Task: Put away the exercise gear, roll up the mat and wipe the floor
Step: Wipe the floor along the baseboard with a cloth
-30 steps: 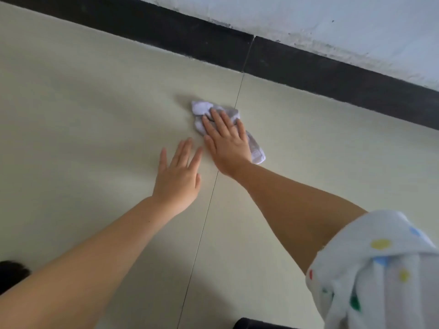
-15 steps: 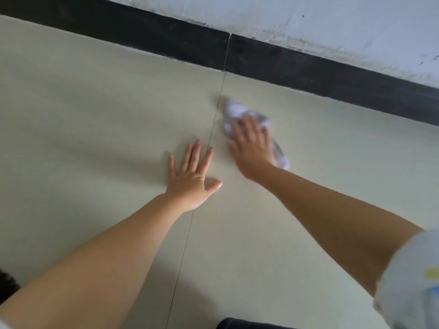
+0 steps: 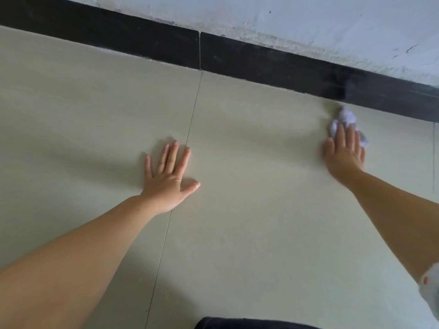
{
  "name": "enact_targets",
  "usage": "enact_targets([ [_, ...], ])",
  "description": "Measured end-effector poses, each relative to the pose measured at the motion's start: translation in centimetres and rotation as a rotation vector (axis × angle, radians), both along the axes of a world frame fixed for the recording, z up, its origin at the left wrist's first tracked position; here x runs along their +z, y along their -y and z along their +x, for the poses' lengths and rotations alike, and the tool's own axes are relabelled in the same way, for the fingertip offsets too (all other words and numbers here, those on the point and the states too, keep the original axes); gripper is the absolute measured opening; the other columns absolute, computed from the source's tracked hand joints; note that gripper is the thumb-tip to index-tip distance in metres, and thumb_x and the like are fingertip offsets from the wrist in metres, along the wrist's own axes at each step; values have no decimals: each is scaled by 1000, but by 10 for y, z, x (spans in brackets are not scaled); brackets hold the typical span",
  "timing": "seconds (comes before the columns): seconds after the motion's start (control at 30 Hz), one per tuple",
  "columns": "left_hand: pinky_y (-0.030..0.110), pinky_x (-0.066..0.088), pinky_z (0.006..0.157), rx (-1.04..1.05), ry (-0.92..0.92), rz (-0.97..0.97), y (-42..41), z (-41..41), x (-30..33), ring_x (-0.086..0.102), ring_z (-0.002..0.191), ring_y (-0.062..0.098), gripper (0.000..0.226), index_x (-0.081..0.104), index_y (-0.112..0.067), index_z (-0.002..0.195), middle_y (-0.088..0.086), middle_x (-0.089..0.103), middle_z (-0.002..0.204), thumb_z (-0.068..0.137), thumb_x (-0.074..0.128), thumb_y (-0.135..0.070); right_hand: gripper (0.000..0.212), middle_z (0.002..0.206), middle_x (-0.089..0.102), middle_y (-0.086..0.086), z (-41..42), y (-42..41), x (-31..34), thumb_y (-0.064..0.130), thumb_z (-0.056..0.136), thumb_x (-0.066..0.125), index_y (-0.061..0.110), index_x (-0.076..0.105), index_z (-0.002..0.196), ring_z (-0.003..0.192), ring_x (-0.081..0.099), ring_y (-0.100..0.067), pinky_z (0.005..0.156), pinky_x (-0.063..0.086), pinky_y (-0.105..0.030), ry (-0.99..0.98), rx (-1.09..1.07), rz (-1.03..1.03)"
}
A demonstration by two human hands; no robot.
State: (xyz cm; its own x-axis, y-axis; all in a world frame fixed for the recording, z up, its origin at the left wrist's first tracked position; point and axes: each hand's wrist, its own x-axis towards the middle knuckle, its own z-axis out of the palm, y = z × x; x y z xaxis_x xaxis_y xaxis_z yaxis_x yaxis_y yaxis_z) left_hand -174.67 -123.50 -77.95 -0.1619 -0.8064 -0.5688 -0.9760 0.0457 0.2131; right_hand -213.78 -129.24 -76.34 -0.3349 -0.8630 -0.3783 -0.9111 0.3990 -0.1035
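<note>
A crumpled white cloth [image 3: 345, 117] lies on the pale tiled floor [image 3: 249, 186] at the far right, close to the black skirting. My right hand [image 3: 344, 153] lies flat on top of the cloth with fingers stretched forward, pressing it to the floor; most of the cloth is hidden under the palm. My left hand [image 3: 168, 176] rests flat on the floor near the middle, fingers spread, beside a tile joint, holding nothing. No mat or exercise gear is in view.
A black skirting board [image 3: 261, 60] runs along the foot of a white wall [image 3: 308, 22] at the top. A thin tile joint [image 3: 187, 143] crosses the floor from the skirting toward me. A dark trouser knee [image 3: 237, 324] shows at the bottom edge.
My right hand has swept the cloth far to the right along the skirting, away from the tile joint. My left hand has stayed planted on the floor.
</note>
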Motion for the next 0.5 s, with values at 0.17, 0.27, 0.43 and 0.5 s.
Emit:
enact_targets([
  [0.17, 50, -18, 111, 8, 16, 24, 3, -1, 2, -35, 137, 11, 84, -24, -36, 143, -9, -45, 141, 89, 34, -64, 68, 160, 0, -10, 81, 4, -11, 49, 92, 5, 18, 12, 153, 148, 0, -26, 117, 6, -47, -21, 29, -104],
  [0.27, 50, -10, 114, 17, 63, 35, 7, -4, 9, -27, 141, 13, 85, -17, -33, 147, -4, -33, 152, 89, 39, -61, 58, 160, -9, -4, 174, -38, -13, 44, 102, 19, 23, 2, 152, 147, -11, -20, 118, -4, -47, 122, 654, -19],
  [0.43, 48, 11, 117, -63, 169, 46, 16, -17, 37, -10, 147, 22, 79, -4, -22, 151, 5, -17, 158, 93, 40, -53, 55, 160, -7, 2, 148, -49, -7, 41, 103, 21, 27, 2, 152, 147, -7, -15, 119, -6, -44, 104, 905, -4],
  [0.5, 49, 8, 117, -136, 166, 82, 19, -27, 52, -12, 146, 21, 76, -9, -25, 150, 3, -20, 157, 95, 37, -52, 56, 160, -10, 0, 101, -42, -4, 41, 103, 18, 26, -1, 152, 147, -10, -17, 119, -3, -46, 97, 623, 8],
])
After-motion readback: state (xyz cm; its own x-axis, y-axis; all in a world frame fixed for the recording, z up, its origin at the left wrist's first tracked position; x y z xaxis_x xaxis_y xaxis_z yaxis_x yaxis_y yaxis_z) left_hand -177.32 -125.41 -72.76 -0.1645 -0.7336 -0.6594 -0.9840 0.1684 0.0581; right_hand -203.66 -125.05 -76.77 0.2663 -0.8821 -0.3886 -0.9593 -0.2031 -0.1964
